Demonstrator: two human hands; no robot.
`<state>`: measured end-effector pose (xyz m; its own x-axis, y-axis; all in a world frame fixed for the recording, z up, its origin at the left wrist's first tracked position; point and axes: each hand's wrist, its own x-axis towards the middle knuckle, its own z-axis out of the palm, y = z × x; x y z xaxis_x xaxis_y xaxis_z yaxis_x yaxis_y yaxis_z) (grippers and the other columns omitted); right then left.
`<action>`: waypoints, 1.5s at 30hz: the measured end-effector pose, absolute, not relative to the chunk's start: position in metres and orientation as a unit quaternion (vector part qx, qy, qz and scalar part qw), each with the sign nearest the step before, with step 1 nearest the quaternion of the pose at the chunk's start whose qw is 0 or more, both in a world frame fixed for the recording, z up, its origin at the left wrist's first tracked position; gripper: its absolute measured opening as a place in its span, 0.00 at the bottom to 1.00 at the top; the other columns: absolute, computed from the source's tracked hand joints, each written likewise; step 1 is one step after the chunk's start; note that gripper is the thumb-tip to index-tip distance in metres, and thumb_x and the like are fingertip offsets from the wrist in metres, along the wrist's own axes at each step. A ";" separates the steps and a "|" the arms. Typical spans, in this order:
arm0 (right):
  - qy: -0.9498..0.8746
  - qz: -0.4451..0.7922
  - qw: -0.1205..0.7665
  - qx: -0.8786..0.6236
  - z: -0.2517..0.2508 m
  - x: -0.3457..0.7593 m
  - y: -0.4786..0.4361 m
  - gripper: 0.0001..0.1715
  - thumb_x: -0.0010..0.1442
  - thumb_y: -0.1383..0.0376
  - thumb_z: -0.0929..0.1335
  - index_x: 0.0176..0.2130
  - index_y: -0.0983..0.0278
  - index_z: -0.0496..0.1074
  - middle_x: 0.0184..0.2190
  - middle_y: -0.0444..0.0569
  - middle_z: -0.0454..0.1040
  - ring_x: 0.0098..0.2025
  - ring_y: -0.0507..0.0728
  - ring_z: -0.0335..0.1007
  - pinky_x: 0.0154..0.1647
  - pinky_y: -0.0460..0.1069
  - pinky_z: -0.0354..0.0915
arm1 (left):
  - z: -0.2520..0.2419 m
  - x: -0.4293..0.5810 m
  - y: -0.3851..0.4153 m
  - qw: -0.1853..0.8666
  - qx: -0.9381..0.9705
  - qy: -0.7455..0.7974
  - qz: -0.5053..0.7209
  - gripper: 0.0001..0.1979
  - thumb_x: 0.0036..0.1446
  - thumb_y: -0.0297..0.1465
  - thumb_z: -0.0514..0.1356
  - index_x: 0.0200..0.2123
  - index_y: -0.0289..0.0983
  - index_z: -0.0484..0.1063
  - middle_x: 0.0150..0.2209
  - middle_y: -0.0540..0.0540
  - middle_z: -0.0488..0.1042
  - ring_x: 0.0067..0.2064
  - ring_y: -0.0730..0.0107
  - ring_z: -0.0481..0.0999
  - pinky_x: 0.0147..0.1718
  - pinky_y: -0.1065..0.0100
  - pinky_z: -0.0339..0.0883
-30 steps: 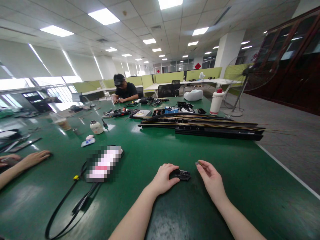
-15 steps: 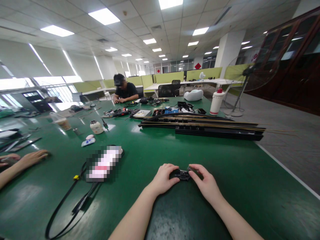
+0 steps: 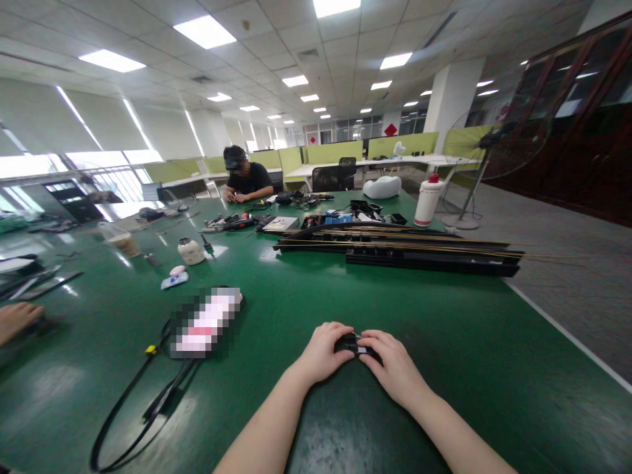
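A small black part (image 3: 350, 345), its exact kind too small to tell, lies low over the green table (image 3: 276, 309) between my hands. My left hand (image 3: 323, 352) grips its left end, thumb in front and fingers behind. Around the right end, my right hand (image 3: 392, 368) has its thumb and fingers closed, hiding much of that side. A lighter patch shows on the part near the right thumb. Left of my hands lies a phone (image 3: 210, 322) with a blurred screen, a black strap (image 3: 116, 395) trailing from it.
Long black rails (image 3: 434, 263) with thin brass-coloured rods lie across the table ahead. A white bottle with a red cap (image 3: 428, 203) stands behind them. A jar (image 3: 190, 251) and a drink cup (image 3: 126, 243) are at left. One co-worker (image 3: 249, 178) sits opposite; another person's hand (image 3: 20, 319) is at far left.
My right hand has moved left and closed in on the black part's right end. My left hand has barely moved. The other person's hand at far left has drawn back leftward.
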<state>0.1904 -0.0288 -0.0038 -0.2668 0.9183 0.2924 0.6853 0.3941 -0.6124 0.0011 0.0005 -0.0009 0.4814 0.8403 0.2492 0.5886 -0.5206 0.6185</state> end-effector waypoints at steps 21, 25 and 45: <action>-0.602 0.430 0.449 -0.500 -0.007 0.205 -0.018 0.25 0.49 0.67 0.63 0.49 0.60 0.65 0.50 0.52 0.70 0.52 0.57 0.67 0.58 0.58 0.58 | 0.001 0.001 0.000 0.242 0.823 0.440 0.264 0.21 0.52 0.31 0.62 0.51 0.40 0.67 0.48 0.44 0.71 0.50 0.59 0.67 0.51 0.58 0.59; -0.554 0.456 0.483 -0.502 -0.011 0.208 -0.012 0.19 0.50 0.65 0.63 0.44 0.61 0.67 0.45 0.52 0.73 0.49 0.58 0.70 0.55 0.59 0.60 | 0.001 0.001 -0.001 0.242 0.823 0.440 0.266 0.20 0.53 0.31 0.61 0.51 0.41 0.67 0.48 0.45 0.70 0.50 0.59 0.67 0.51 0.58 0.59; -0.546 0.454 0.493 -0.503 -0.016 0.209 -0.010 0.17 0.49 0.66 0.63 0.41 0.61 0.69 0.42 0.50 0.75 0.46 0.57 0.71 0.53 0.57 0.62 | 0.001 0.001 0.000 0.255 0.809 0.450 0.278 0.19 0.54 0.28 0.59 0.51 0.41 0.66 0.48 0.45 0.71 0.50 0.60 0.67 0.52 0.58 0.59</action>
<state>0.2087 -0.0096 -0.0156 -0.0071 0.9966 0.0815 0.1012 0.0818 -0.9915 0.0012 0.0001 0.0010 0.4396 0.8706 0.2209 0.5866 -0.4646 0.6634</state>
